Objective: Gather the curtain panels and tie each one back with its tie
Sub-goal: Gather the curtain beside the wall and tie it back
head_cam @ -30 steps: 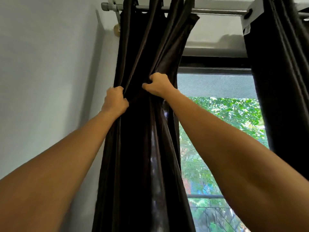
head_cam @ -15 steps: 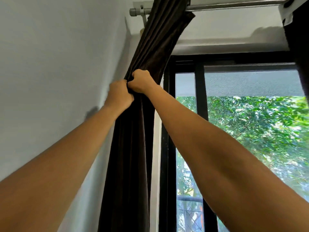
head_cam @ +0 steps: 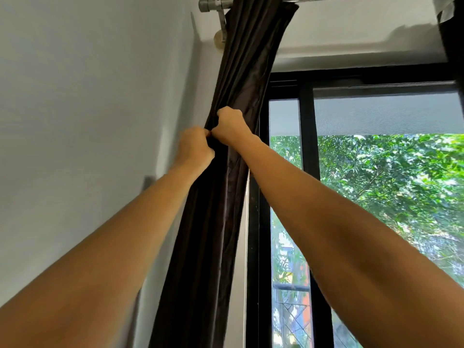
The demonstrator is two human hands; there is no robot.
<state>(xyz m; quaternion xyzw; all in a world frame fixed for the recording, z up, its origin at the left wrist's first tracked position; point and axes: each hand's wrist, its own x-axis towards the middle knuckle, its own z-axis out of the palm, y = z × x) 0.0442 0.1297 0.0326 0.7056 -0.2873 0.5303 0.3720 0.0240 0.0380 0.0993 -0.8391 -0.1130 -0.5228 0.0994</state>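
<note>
— Risking what, here?
— Losing the folds: freeing either fist to fetch a tie, seeing none here, probably letting the bunch spread out.
— Gripping how?
— Fisting tightly with left hand and right hand, touching knuckle to knuckle, curling both round the gathered dark curtain panel, holding it near the wall, left of the black window frame, below the curtain rod.

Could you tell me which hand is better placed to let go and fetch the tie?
Probably the right. The right hand grips the curtain panel on its open window side; the left hand holds it lower, on the wall side. No tie is in view.
</note>
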